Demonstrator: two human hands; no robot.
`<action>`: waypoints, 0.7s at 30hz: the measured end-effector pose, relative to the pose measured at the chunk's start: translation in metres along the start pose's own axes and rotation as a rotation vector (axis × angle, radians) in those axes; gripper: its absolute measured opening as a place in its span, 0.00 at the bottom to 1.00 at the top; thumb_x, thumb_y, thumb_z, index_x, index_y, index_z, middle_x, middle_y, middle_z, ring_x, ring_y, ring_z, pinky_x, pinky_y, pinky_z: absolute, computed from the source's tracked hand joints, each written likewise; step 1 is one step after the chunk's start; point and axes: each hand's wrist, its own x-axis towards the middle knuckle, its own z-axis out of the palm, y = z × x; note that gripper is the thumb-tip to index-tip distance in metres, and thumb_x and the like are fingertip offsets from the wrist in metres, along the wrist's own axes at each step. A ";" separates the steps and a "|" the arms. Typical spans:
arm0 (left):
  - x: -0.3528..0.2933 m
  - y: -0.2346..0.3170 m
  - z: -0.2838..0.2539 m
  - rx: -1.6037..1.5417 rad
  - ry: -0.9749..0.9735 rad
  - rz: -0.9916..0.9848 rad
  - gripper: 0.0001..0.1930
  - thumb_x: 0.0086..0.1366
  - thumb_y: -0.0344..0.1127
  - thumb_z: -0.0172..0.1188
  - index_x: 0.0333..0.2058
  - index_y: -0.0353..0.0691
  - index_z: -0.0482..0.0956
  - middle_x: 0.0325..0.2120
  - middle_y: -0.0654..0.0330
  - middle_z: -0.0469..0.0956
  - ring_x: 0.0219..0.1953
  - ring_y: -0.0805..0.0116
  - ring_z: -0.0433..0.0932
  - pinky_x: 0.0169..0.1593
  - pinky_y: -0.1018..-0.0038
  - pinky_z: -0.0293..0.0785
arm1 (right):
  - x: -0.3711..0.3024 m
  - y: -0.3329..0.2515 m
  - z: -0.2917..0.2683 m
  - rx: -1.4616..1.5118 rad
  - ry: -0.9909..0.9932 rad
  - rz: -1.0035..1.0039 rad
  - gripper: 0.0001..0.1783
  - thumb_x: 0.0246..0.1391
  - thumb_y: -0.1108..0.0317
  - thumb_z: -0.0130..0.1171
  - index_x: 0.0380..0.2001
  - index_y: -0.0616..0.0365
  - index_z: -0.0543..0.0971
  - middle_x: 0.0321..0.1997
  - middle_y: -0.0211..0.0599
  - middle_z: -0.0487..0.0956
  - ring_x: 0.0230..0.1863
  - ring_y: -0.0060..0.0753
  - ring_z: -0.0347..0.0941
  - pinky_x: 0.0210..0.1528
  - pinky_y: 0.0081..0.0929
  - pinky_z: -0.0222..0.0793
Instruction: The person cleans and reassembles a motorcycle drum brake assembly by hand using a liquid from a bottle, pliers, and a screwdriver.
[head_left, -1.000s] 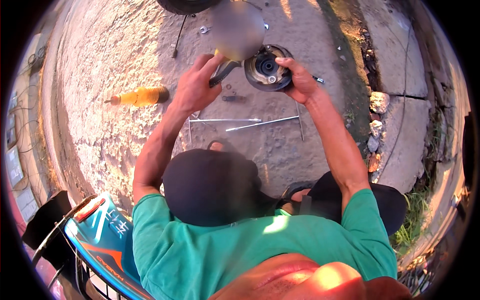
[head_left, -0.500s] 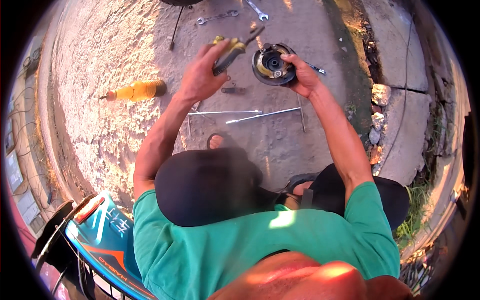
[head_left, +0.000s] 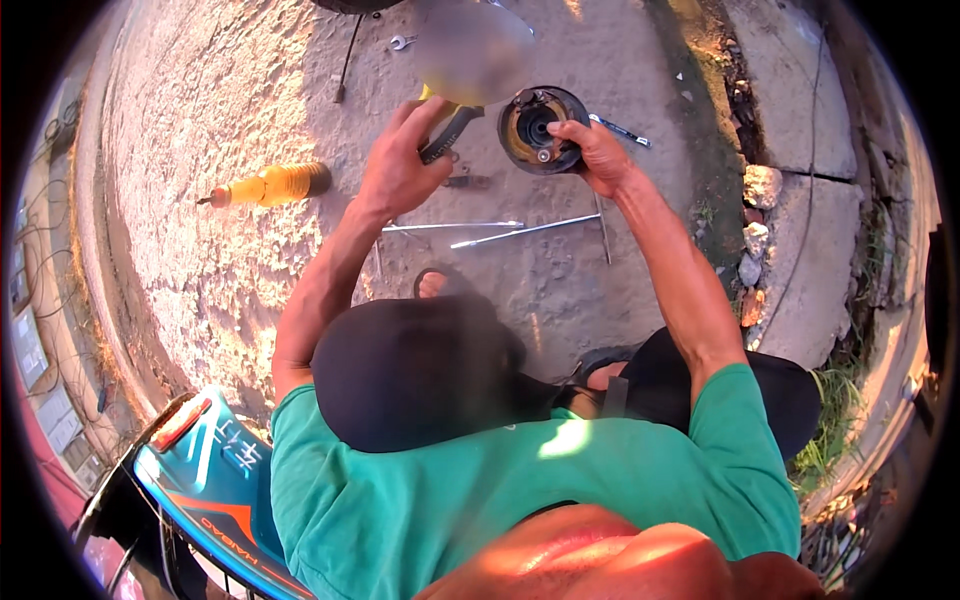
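Observation:
My left hand (head_left: 405, 160) is closed around the black-and-yellow handles of a pair of pliers (head_left: 456, 132); a blurred patch covers their head. To the right, my right hand (head_left: 602, 160) grips a round brake plate (head_left: 515, 150) by its edge, thumb over its inner face. Curved brake shoes and a dark central hub show inside it. The pliers and the brake plate are apart, both held above the concrete. Behind the right hand a chrome tool (head_left: 624, 132) lies on the ground. Below the pliers rests a small dark part (head_left: 467, 182).
Two T-handle wrenches (head_left: 540, 231) (head_left: 450, 226) lie between my feet and hands. At left is a yellow oil bottle (head_left: 270, 186) on its side. A spanner (head_left: 403, 42) and a thin rod (head_left: 350, 60) lie farther off. Stones (head_left: 762, 187) line the right; a blue panel (head_left: 200, 490) stands lower left.
The brake plate has tilted and shifted slightly left in my right hand. My left hand has turned a little with the pliers, whose head is now blurred out.

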 end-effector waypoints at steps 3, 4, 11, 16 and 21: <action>-0.006 0.003 0.001 -0.044 0.094 0.020 0.39 0.54 0.24 0.65 0.68 0.45 0.71 0.54 0.52 0.75 0.50 0.53 0.82 0.51 0.64 0.79 | 0.003 -0.004 -0.001 -0.048 -0.013 -0.045 0.12 0.58 0.59 0.69 0.31 0.55 0.81 0.32 0.30 0.81 0.34 0.25 0.79 0.41 0.29 0.78; -0.009 -0.001 0.006 -0.038 0.064 -0.011 0.39 0.54 0.24 0.65 0.68 0.46 0.71 0.54 0.52 0.75 0.50 0.53 0.82 0.51 0.64 0.79 | 0.005 -0.004 -0.001 -0.064 -0.019 -0.057 0.12 0.58 0.59 0.69 0.32 0.56 0.81 0.33 0.30 0.82 0.34 0.25 0.79 0.42 0.28 0.78; -0.015 -0.019 0.019 -0.053 -0.050 -0.111 0.40 0.53 0.31 0.69 0.68 0.48 0.71 0.51 0.52 0.76 0.47 0.52 0.81 0.49 0.62 0.78 | 0.007 0.033 -0.018 -0.017 -0.069 -0.025 0.10 0.58 0.65 0.66 0.40 0.57 0.81 0.39 0.30 0.82 0.37 0.24 0.78 0.44 0.28 0.74; -0.009 -0.051 0.038 -0.626 0.005 -0.459 0.43 0.57 0.37 0.74 0.69 0.33 0.64 0.41 0.59 0.78 0.38 0.71 0.79 0.37 0.75 0.76 | 0.003 0.013 0.014 -0.060 -0.190 -0.109 0.19 0.56 0.65 0.66 0.50 0.59 0.80 0.44 0.29 0.82 0.44 0.24 0.77 0.51 0.28 0.74; -0.014 -0.059 0.066 -0.930 0.046 -0.466 0.45 0.57 0.41 0.78 0.68 0.32 0.63 0.39 0.62 0.78 0.30 0.77 0.75 0.30 0.79 0.71 | -0.004 0.012 0.036 -0.103 -0.319 -0.142 0.28 0.56 0.63 0.68 0.59 0.62 0.77 0.53 0.31 0.82 0.51 0.27 0.77 0.58 0.30 0.74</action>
